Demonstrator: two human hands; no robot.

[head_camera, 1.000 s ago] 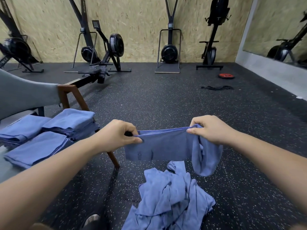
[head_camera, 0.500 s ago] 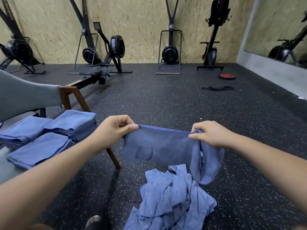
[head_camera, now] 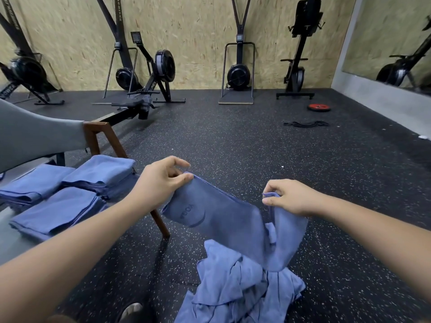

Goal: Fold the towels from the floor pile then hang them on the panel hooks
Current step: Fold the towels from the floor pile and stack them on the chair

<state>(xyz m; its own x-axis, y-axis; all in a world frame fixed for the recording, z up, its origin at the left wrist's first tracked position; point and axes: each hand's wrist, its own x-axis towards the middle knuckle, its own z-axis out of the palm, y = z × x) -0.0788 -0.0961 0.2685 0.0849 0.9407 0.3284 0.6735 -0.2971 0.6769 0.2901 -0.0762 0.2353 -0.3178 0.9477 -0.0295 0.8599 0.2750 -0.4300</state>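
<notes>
**Mid-pile: one towel in hand, nothing hung yet**

Head view. Three stacks of folded towels lie on the worktop at your left. The floor pile below your hands remains unfolded, and no panel hooks show. Your left hand pinches one corner of the held towel; your right hand pinches the other end. Since half a second ago the left corner has risen and the right has dropped, so the top edge now slopes.

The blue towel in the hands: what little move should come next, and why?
Probably bring the left hand across to the right hand, so the held ends meet and the towel folds in half. Each hand pinches the top edge, and the towel hangs spread between them above the floor pile.
</notes>
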